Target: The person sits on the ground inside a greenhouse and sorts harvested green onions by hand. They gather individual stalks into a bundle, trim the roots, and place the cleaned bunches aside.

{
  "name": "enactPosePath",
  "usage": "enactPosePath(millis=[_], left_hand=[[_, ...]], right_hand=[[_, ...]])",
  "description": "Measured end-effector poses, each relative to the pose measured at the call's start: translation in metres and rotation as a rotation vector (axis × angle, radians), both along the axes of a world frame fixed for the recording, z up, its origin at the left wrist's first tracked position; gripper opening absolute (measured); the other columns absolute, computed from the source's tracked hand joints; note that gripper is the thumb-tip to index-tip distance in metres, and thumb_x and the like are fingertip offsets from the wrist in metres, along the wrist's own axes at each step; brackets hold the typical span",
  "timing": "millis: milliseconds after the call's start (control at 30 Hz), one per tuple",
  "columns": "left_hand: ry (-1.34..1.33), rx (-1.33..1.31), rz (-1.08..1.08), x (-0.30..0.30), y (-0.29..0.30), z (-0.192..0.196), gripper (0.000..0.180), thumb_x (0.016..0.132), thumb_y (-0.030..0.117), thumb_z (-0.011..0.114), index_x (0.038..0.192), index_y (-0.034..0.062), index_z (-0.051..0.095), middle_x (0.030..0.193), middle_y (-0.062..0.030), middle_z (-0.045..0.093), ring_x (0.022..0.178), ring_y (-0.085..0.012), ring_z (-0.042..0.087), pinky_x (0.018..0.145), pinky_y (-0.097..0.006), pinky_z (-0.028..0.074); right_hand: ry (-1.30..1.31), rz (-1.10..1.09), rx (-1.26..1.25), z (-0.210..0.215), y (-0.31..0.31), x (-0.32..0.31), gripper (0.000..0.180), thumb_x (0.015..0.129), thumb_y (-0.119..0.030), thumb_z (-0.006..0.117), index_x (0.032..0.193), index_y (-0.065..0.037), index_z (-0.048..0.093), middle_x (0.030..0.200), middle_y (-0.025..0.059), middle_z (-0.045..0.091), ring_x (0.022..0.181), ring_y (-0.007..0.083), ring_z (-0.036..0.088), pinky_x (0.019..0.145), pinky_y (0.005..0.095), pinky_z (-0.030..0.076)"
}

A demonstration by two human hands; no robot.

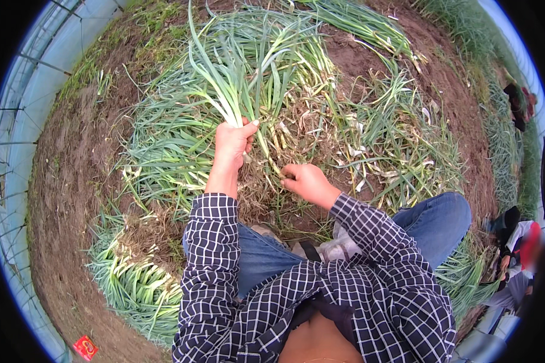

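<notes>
My left hand (231,144) is closed around the white shanks of a small bunch of green onions (224,97), whose long leaves fan out upward and away from me. One thinner stalk (263,145) slants down from that fist toward my right. At its lower end, my right hand (309,183) has thumb and fingers pinched together on it near the root. Just beyond both hands spreads a large heap of green onions (163,136), with brown roots and dry skins along its near side. My fingertips partly hide the root end.
Loose leaves and peelings (399,139) litter the soil on the right. Bundled green onions (133,281) lie at lower left, beside my knee. A red packet (85,348) rests on the ground at far lower left. Another person (515,260) sits at the right edge. Plastic greenhouse walls (18,151) curve around.
</notes>
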State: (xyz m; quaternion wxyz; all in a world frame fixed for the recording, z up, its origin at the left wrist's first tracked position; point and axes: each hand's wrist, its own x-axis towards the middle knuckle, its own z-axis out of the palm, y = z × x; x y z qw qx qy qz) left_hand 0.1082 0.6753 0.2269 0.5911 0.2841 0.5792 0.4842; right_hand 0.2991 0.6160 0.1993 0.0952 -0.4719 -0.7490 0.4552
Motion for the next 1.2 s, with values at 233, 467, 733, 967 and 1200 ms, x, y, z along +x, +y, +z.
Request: enactPosePath(millis=[233, 467, 733, 967, 1200], left_hand=[[-0.13, -0.04, -0.002, 0.0, 0.0, -0.004, 0.016, 0.073, 0.001, 0.067, 0.078, 0.0034, 0.052, 0.061, -0.0044, 0.056, 0.047, -0.0114, 0.052, 0.035, -0.023, 0.034], [-0.061, 0.013, 0.207, -0.026, -0.002, -0.003, 0.009, 0.078, 0.002, 0.062, 0.078, 0.0015, 0.053, 0.066, -0.0051, 0.056, 0.05, -0.0104, 0.05, 0.038, -0.023, 0.034], [-0.089, 0.099, 0.436, -0.018, 0.007, -0.005, 0.011, 0.079, -0.001, 0.061, 0.077, -0.0009, 0.05, 0.062, -0.0058, 0.053, 0.046, -0.0114, 0.048, 0.037, -0.023, 0.035], [-0.106, 0.068, 0.531, -0.003, 0.008, -0.013, 0.008, 0.08, -0.002, 0.059, 0.078, -0.0015, 0.051, 0.064, -0.0059, 0.054, 0.045, -0.0111, 0.048, 0.037, -0.022, 0.037], [-0.12, 0.074, 0.625, -0.037, 0.013, -0.009, 0.005, 0.083, 0.001, 0.057, 0.08, -0.0016, 0.054, 0.065, -0.0055, 0.053, 0.048, -0.0113, 0.047, 0.039, -0.022, 0.036]], right_hand=[[1.105, -0.39, -0.907, -0.009, 0.059, -0.043, 0.022, 0.089, -0.021, 0.052, 0.096, -0.001, 0.056, 0.091, 0.0093, 0.061, 0.084, 0.0177, 0.057, 0.08, 0.033, 0.043], [0.309, -0.07, -0.355, 0.01, 0.038, 0.002, 0.017, 0.086, -0.015, 0.057, 0.09, 0.002, 0.06, 0.086, 0.0074, 0.062, 0.077, 0.0146, 0.059, 0.074, 0.0286, 0.049], [0.52, -0.397, -0.61, -0.013, 0.024, 0.114, 0.014, 0.086, -0.015, 0.058, 0.088, -0.001, 0.058, 0.077, 0.0047, 0.06, 0.066, 0.0119, 0.056, 0.065, 0.0253, 0.048], [0.601, -0.578, -0.562, -0.024, 0.022, 0.138, 0.014, 0.084, -0.016, 0.061, 0.085, -0.002, 0.059, 0.068, 0.0019, 0.058, 0.059, 0.01, 0.053, 0.054, 0.0233, 0.044], [0.508, -0.954, -0.441, -0.03, 0.016, 0.179, 0.031, 0.088, -0.018, 0.053, 0.109, 0.004, 0.049, 0.097, 0.0158, 0.058, 0.076, 0.022, 0.063, 0.061, 0.0296, 0.054]])
